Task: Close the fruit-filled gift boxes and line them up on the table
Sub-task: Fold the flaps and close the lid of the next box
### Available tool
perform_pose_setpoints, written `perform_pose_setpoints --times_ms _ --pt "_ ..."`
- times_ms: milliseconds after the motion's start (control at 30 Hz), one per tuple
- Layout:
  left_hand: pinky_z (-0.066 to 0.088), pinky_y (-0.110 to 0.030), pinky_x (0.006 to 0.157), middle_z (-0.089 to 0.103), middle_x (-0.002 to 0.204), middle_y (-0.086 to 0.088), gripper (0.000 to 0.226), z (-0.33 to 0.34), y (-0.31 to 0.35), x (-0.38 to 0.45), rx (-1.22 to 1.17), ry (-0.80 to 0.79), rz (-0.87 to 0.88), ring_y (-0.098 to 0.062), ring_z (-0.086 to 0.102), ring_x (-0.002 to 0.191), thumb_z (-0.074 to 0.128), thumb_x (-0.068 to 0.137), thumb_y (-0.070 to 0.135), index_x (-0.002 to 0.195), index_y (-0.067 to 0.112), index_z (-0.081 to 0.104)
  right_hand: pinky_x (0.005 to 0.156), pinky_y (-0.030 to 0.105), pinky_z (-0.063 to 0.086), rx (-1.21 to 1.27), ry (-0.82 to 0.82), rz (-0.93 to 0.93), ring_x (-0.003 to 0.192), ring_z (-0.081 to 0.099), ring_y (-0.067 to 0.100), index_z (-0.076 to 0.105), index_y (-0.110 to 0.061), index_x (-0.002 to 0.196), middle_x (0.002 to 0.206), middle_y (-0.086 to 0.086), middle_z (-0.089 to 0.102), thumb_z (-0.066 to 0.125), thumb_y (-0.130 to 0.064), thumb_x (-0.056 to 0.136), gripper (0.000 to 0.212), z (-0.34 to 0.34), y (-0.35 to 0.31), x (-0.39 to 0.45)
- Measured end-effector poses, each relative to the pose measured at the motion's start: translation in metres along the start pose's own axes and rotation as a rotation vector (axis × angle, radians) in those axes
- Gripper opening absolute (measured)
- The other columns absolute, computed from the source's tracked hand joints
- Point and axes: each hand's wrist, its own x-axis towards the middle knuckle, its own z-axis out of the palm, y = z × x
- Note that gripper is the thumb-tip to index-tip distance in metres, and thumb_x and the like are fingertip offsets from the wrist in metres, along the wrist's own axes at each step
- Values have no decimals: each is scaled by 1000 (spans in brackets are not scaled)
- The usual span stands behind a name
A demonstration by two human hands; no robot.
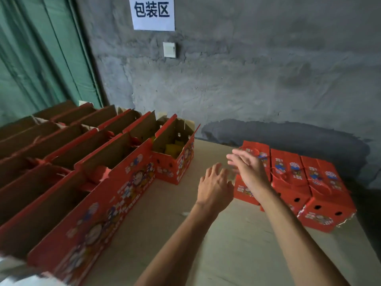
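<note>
Three closed red gift boxes [288, 178] sit side by side at the right of the table [185, 244], their long axes running from the near edge toward the grey wall [268, 79], small round holes showing on the near ends. The printing on their lids is too blurred to read. On the left, rows of open boxes [86, 162] stand packed together, flaps upright, long axes also pointing wallward; the farthest open box [175, 155] shows yellow fruit [173, 147] inside. Both hands hover over the tabletop: the left hand [214, 188] has fingers spread and relaxed, gripping nothing, while the right hand [247, 166] reaches flat-fingered over the nearest closed box, blurred, grasping nothing. Up on the wall, a white paper sign [153, 12] reads "包装区", with a white switch plate [169, 49] below it. A green curtain [41, 58] hangs at the left.
</note>
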Motion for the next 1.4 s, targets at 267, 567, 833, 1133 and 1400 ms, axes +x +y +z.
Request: perform_pose_setpoints --times_ms 267,567,833,1133,1400 --pt "44 -42 107 43 152 -1 47 -50 -70 -71 -11 71 -120 -26 44 136 52 98 29 144 19 47 81 36 58 93 -116 2 97 75 18 71 -28 107 98 -3 79 69 -22 97 11 90 -12 -55" --pt "50 -41 93 51 137 1 34 -62 -134 -96 -73 74 -232 -21 51 123 50 99 28 131 18 53 79 23 51 -12 -184 76 86 72 5 69 -16 119 95 0 77 69 -22 98 23 151 16 -73" --pt "60 -50 81 74 88 -5 25 -29 -180 -42 -829 177 -645 -31 72 88 52 102 41 88 24 65 79 27 54 -79 -172 130 86 72 10 68 -18 119 106 5 76 67 -22 97 22 186 39 -26" --pt "44 -15 36 68 82 -1 42 -17 -244 94 -1025 236 -875 -8 67 52 53 100 56 98 16 66 81 26 41 -505 -101 232 107 63 17 47 -17 141 133 3 64 56 -62 96 65 215 65 96" --pt "47 -20 35 68 60 -3 32 17 -274 138 -1011 166 -895 -8 64 40 52 98 34 76 14 63 87 45 57 -648 -19 321 102 68 34 61 -5 116 120 18 67 50 -42 103 40 252 97 179"
